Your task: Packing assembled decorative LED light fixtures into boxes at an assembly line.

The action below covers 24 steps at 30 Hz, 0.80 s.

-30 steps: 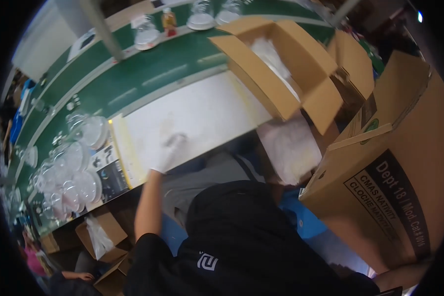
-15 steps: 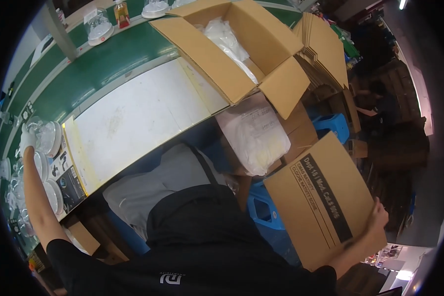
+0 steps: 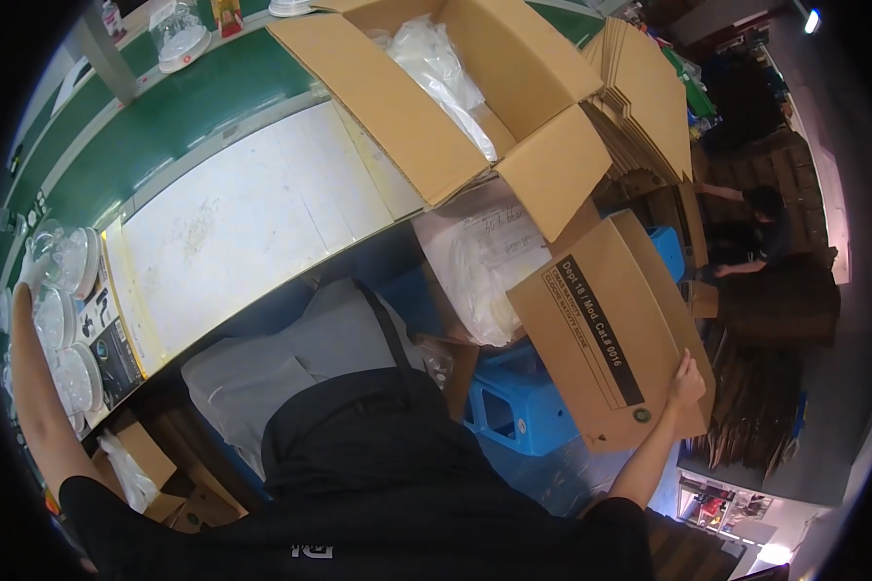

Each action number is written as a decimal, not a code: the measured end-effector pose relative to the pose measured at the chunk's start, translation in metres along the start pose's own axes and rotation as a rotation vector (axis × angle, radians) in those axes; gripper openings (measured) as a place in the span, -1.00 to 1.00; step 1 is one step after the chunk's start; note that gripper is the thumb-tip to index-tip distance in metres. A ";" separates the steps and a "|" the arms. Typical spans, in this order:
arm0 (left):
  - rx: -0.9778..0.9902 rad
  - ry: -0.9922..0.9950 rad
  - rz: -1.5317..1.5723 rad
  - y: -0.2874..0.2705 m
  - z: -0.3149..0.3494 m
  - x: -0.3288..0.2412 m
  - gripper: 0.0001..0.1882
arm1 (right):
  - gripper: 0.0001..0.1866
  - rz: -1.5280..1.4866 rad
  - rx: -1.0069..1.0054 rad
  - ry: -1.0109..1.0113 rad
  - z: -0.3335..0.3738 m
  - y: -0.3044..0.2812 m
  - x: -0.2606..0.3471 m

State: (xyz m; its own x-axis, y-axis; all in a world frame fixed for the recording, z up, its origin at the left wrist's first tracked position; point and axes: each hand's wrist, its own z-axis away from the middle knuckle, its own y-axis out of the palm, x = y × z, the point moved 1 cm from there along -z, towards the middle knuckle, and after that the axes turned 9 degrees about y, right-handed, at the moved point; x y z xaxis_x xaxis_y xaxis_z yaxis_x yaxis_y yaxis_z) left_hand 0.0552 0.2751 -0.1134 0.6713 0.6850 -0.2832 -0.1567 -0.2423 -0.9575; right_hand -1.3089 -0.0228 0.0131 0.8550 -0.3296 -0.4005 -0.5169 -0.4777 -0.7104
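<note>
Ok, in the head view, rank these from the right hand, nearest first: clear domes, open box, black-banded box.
1. Black-banded box: against the right hand.
2. Open box: ahead and to the left.
3. Clear domes: farthest, at the far left.

Wide head-worn fisheye view, looking down, fairly near both hands (image 3: 35,269) (image 3: 687,383)

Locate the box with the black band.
The black-banded box is right of centre in the head view, with the right hand on it, a white bag to its left and a blue stool at its lower left.
</note>
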 end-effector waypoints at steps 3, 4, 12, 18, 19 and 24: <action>0.343 -0.100 0.466 -0.028 0.013 -0.002 -0.19 | -0.57 -0.038 0.047 0.030 0.018 0.028 0.008; 0.323 -0.115 0.435 -0.033 0.017 -0.004 -0.20 | -0.60 -0.087 0.020 0.074 0.028 0.033 0.008; 0.309 -0.187 0.302 -0.039 0.010 -0.037 -0.10 | -0.55 -0.213 0.232 0.393 0.147 0.058 0.007; -0.047 -0.129 -0.082 -0.043 -0.022 -0.058 -0.02 | -0.50 -0.387 0.455 0.417 0.183 0.038 0.035; 0.034 -0.150 -0.172 -0.012 -0.007 -0.052 -0.05 | -0.50 -0.364 0.448 0.380 0.170 0.024 0.037; 0.127 -0.030 -0.008 -0.055 0.034 -0.066 -0.61 | -0.40 -0.464 0.777 0.352 0.160 0.019 0.053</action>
State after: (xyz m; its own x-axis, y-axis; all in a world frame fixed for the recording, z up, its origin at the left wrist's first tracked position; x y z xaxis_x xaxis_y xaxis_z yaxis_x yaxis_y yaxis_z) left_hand -0.0055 0.2666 -0.0436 0.6508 0.7075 -0.2754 -0.2430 -0.1495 -0.9584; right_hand -1.2666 0.0811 -0.1138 0.8394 -0.5297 0.1221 0.1488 0.0078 -0.9888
